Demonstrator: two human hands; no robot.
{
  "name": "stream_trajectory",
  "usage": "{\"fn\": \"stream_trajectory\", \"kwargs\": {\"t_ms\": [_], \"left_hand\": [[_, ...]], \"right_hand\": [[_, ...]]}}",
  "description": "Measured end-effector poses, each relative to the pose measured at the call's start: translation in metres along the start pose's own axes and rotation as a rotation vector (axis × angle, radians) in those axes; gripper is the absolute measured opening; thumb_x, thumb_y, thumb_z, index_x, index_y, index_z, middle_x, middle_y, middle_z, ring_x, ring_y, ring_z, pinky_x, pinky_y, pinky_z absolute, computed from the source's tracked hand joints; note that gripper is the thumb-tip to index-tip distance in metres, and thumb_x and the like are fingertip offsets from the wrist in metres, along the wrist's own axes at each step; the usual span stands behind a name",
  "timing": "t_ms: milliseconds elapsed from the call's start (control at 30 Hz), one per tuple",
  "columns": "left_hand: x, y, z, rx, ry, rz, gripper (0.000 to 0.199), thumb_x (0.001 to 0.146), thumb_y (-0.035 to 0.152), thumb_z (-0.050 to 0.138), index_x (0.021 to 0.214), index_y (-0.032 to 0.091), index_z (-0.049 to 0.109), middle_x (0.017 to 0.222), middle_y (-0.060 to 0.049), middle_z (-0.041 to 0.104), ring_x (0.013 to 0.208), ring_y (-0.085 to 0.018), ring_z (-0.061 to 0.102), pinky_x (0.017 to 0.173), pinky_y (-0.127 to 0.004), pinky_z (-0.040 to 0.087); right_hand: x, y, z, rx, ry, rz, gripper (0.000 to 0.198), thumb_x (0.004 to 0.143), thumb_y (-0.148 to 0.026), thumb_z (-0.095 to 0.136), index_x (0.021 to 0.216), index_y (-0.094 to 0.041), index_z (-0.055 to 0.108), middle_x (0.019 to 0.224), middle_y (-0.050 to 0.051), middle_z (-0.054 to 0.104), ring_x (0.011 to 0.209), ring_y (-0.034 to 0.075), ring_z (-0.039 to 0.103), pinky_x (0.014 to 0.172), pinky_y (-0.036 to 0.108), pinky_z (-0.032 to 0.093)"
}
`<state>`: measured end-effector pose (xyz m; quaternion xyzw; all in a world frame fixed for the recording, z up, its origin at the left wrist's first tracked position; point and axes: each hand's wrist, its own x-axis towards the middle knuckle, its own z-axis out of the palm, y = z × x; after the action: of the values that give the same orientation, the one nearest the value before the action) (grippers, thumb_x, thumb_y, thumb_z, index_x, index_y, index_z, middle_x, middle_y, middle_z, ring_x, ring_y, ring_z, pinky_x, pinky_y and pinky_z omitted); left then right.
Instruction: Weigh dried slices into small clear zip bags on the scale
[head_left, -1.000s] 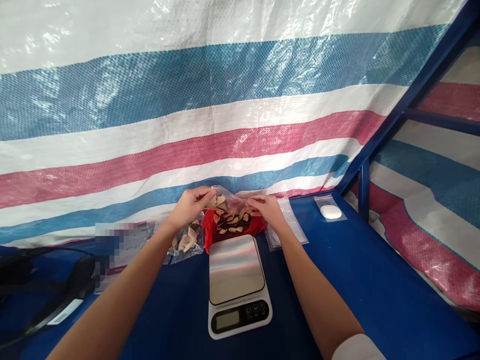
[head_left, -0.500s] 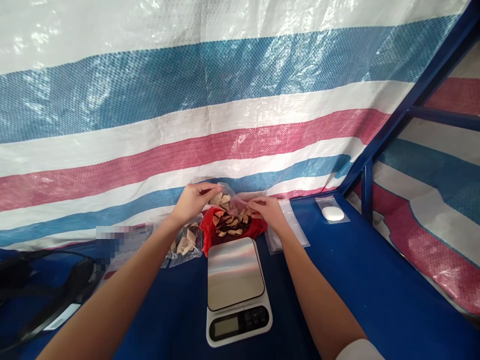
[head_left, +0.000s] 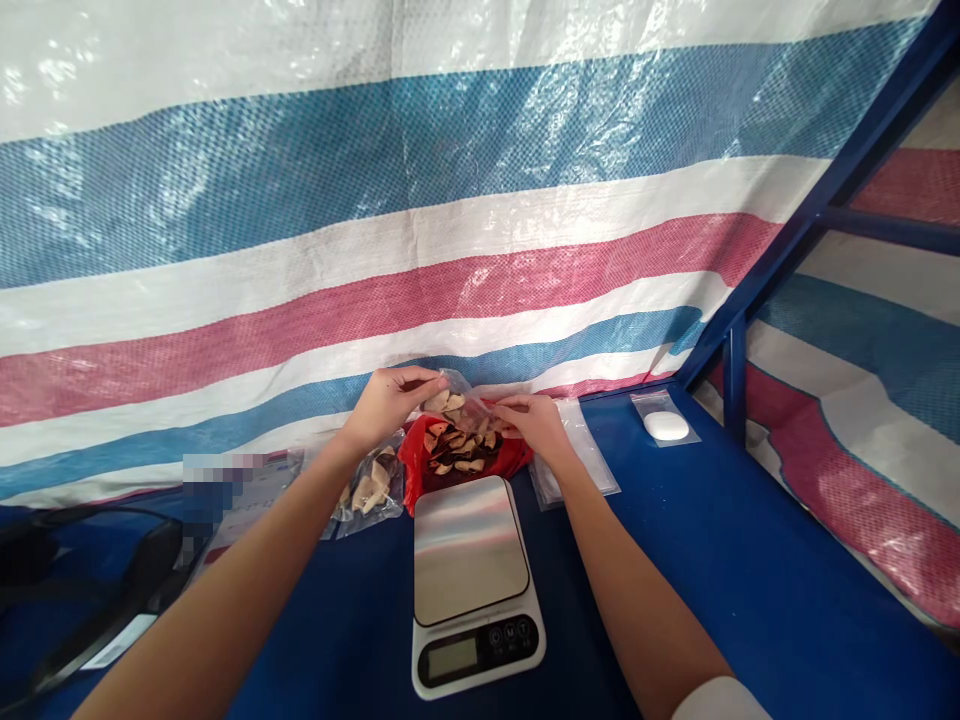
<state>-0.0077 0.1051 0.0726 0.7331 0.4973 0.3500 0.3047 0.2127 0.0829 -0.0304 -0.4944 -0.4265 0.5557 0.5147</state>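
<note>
A clear plastic bag (head_left: 459, 393) with some pale dried pieces in it hangs between my two hands. My left hand (head_left: 391, 402) pinches its left edge, and my right hand (head_left: 534, 425) pinches the right side. Just below lies an open red plastic bag (head_left: 411, 462) filled with brown and tan dried slices (head_left: 459, 455). In front of that sits a white kitchen scale (head_left: 471, 560) with a bare metal plate; its display shows no readable figure. Beside my left forearm is another clear bag (head_left: 371, 488) of dried pieces, partly hidden by the arm.
Flat clear bags (head_left: 581, 450) lie right of the red bag. Farther right is a small bag with a white rounded object (head_left: 666, 426). Black straps or cables (head_left: 142, 570) are at left. A striped tarpaulin (head_left: 420, 240) and blue frame (head_left: 795, 240) bound the blue table (head_left: 720, 560).
Almost nothing differs. Both hands keep their pinch on the clear bag, whose top has shifted very slightly; the view has moved a little.
</note>
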Motion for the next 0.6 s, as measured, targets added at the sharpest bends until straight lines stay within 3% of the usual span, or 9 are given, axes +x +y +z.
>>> {"fn": "stream_trajectory", "kwargs": {"t_ms": [133,333,600], "left_hand": [[-0.001,0.0,-0.002,-0.007,0.024,0.005,0.04,0.074,0.06,0.079,0.086,0.022,0.082,0.094,-0.007,0.08,0.091,-0.026,0.072,0.089,-0.038,0.057],[-0.001,0.015,-0.005,0.031,-0.036,0.025,0.044,0.08,0.064,0.072,0.092,0.023,0.082,0.1,-0.007,0.08,0.096,-0.028,0.072,0.09,-0.04,0.058],[0.002,0.021,-0.007,0.129,-0.08,0.076,0.049,0.082,0.066,0.068,0.095,0.021,0.081,0.101,-0.008,0.08,0.094,-0.028,0.072,0.087,-0.038,0.057]], "right_hand": [[-0.002,-0.002,-0.002,-0.072,0.016,-0.017,0.016,0.077,-0.035,0.077,0.085,-0.021,0.08,0.079,0.005,0.078,0.075,0.024,0.075,0.067,0.035,0.066],[-0.004,-0.006,0.001,0.051,-0.01,0.029,0.016,0.077,-0.033,0.078,0.089,-0.022,0.081,0.078,0.003,0.077,0.074,0.021,0.075,0.068,0.032,0.066],[0.0,0.001,0.0,0.022,-0.016,0.06,0.01,0.074,-0.029,0.078,0.077,-0.021,0.081,0.075,0.005,0.077,0.075,0.023,0.075,0.065,0.032,0.065]]}}
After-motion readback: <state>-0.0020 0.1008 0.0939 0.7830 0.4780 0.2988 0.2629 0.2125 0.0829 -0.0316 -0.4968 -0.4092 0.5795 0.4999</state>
